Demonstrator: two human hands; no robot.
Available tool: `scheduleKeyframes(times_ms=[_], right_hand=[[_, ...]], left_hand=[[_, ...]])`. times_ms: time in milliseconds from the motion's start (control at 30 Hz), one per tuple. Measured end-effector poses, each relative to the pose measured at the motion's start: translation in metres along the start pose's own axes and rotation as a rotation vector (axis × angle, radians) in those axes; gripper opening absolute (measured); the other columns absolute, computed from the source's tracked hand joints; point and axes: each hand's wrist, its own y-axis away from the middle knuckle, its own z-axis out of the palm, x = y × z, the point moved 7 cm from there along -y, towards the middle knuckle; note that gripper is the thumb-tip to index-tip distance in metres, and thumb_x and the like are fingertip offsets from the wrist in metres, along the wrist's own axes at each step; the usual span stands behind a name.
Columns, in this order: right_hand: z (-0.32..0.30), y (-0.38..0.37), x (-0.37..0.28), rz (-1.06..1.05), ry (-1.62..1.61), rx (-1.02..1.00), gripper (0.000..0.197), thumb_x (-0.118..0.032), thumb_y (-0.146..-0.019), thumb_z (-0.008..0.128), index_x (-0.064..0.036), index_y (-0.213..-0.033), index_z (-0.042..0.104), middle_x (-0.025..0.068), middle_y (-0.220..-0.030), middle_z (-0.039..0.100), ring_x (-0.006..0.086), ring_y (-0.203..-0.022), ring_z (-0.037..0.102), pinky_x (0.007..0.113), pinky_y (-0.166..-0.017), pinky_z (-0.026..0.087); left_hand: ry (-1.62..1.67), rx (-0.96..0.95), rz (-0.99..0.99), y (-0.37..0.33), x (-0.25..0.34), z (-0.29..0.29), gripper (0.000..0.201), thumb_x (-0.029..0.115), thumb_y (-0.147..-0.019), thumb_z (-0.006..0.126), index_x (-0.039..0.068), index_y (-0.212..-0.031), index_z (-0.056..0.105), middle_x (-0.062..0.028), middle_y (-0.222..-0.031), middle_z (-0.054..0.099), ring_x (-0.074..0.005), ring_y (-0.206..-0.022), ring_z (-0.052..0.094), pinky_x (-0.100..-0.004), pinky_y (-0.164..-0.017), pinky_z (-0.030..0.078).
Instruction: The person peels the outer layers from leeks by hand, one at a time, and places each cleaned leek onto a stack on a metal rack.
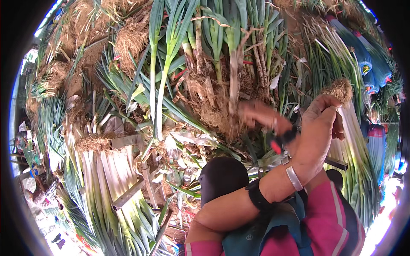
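Observation:
My arms cross. My left hand (321,112), with a silver bracelet on its forearm, reaches to the right. Its fingers are curled closed at the root end of the green onions (354,128), beside a tuft of tan roots (339,90); the fingers partly hide what they grip. Under my left forearm passes my right arm, with a black watch. My right hand (261,115) is smeared by motion near the soil-caked roots of an untrimmed heap of green onions (213,98). Whether it holds anything does not show.
At the left, a bundle of white-stalked green onions (106,170) lies across a wooden rack (128,194). My dark-covered knee (223,179) is between the bundles. Blue-wrapped bundles (363,59) lie at the far right. Stripped leaves (192,138) litter the middle.

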Motion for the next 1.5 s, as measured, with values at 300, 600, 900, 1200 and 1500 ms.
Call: scheduleKeyframes(times_ms=[300,600,900,1200,1500], right_hand=[[0.016,-0.014,0.058,0.221,0.303,0.558,0.033,-0.034,-0.091,0.052,-0.0024,-0.097,0.061,0.0145,-0.087,0.061,0.0233,-0.084,0.059,0.034,-0.074,0.046],[0.015,-0.023,0.061,0.173,0.568,0.354,0.034,-0.029,-0.089,0.052,-0.0005,-0.107,0.06,0.0236,-0.1,0.061,0.0338,-0.093,0.061,0.041,-0.082,0.047],[-0.042,0.139,0.02,-0.017,-0.079,0.567,0.034,-0.023,-0.087,0.052,-0.0001,-0.112,0.056,0.022,-0.101,0.061,0.03,-0.088,0.061,0.038,-0.076,0.048],[0.077,0.194,0.057,-0.031,-0.467,0.468,0.035,-0.017,-0.085,0.052,0.0002,-0.116,0.053,0.0205,-0.101,0.061,0.0262,-0.082,0.061,0.035,-0.071,0.048],[0.059,0.341,0.061,-0.126,-0.506,0.573,0.039,-0.012,-0.083,0.052,0.0005,-0.121,0.05,0.0189,-0.101,0.06,0.0225,-0.077,0.061,0.033,-0.066,0.049]], left_hand=[[-0.044,-0.001,-0.019,0.018,-0.008,-0.001,0.019,0.012,-0.086,0.043,0.005,-0.101,0.051,-0.0014,-0.064,0.053,-0.012,-0.055,0.053,-0.0236,-0.055,0.042],[0.051,0.023,0.108,0.001,-0.058,-0.006,0.017,0.022,-0.092,0.044,0.007,-0.096,0.053,0.0013,-0.059,0.045,-0.0087,-0.046,0.045,-0.0244,-0.039,0.038],[-0.031,0.016,0.266,0.029,0.019,-0.029,0.014,0.018,-0.087,0.041,0.012,-0.094,0.052,0.001,-0.06,0.047,-0.0091,-0.043,0.046,-0.0242,-0.039,0.038],[-0.538,0.572,0.651,0.003,0.048,-0.119,0.026,0.007,-0.082,0.048,0.005,-0.107,0.055,-0.0147,-0.084,0.061,-0.0289,-0.069,0.061,-0.0358,-0.06,0.049],[-0.39,0.121,-0.024,0.008,-0.006,-0.129,0.029,0.025,-0.09,0.052,0.006,-0.112,0.056,-0.0039,-0.098,0.057,-0.0258,-0.08,0.06,-0.0452,-0.067,0.051]])
